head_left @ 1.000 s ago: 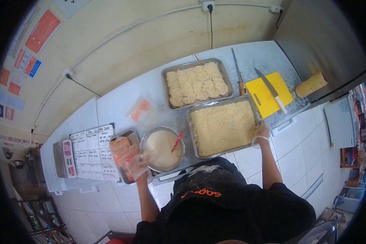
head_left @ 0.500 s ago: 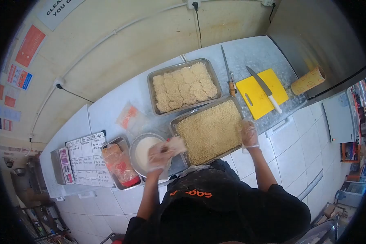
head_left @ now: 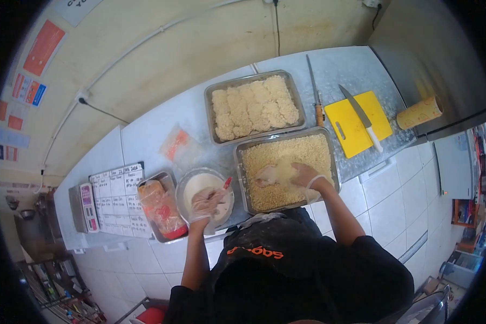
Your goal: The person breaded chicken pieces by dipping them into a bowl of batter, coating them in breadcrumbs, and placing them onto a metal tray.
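My left hand, in a clear plastic glove, is over a metal bowl of white batter, fingers apart and holding nothing. A red handle leans at the bowl's rim beside its fingertips. A pale battered piece lies among the crumbs in the near metal tray. Also gloved, my right hand reaches into that tray from the right, just beside the piece. Its fingers are smeared by motion amid pale crumbs.
Behind stands another metal tray full of crumb-coated pieces. A yellow cutting board with a knife and a sharpening steel lie right. Leftward are a tray with a bagged item, a whiteboard and a plastic bag.
The battered piece has gone from my left hand into the crumbs, and that hand has drawn back over the bowl. My right hand has moved left from the tray's right edge into the crumbs.
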`<state>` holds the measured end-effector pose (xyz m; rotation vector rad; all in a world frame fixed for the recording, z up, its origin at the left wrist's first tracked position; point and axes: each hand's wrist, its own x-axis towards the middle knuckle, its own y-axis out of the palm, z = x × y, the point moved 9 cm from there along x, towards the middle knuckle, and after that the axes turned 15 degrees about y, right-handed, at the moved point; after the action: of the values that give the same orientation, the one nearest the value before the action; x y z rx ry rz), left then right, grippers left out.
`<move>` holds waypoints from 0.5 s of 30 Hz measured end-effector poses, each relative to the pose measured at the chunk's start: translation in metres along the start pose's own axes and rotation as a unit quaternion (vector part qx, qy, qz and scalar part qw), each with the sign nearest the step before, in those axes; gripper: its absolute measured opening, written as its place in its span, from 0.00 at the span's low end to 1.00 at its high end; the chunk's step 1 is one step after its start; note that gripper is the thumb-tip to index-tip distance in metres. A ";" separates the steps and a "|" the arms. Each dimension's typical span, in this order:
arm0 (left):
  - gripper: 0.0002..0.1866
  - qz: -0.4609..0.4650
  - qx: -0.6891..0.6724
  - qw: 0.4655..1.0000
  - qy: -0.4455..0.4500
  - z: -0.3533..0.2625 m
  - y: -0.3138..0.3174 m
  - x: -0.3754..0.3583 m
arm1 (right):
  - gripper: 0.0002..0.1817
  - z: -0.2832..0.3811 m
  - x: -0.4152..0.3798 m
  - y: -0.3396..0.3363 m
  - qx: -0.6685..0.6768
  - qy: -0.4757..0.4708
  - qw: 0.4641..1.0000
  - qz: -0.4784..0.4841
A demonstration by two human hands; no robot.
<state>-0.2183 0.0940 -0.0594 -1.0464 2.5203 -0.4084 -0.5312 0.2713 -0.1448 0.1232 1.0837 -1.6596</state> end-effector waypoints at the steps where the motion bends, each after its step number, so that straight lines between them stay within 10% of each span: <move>1: 0.15 -0.026 0.000 1.000 -0.001 -0.004 -0.016 -0.009 | 0.33 0.032 -0.008 -0.005 -0.006 -0.020 0.999 0.030; 6: 0.12 -0.113 0.165 0.979 0.036 0.043 -0.108 -0.042 | 0.27 0.085 0.012 -0.020 -0.083 -0.099 0.990 0.061; 8: 0.10 -0.162 0.278 0.942 0.094 0.066 -0.146 -0.061 | 0.26 0.036 0.056 -0.024 -0.237 -0.001 0.971 -0.022; 10: 0.12 -0.189 0.245 0.951 -0.006 0.075 -0.176 -0.076 | 0.29 0.014 0.061 -0.027 -0.256 -0.170 0.925 -0.223; 15: 0.14 -0.209 0.388 0.897 0.030 0.081 -0.236 -0.089 | 0.32 0.000 0.084 0.001 -0.114 -0.137 0.983 -0.050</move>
<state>0.0200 -0.0118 -0.0156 -1.2028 1.8332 -1.4348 -0.5636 0.2108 -0.1933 -0.3048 1.0714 -1.5722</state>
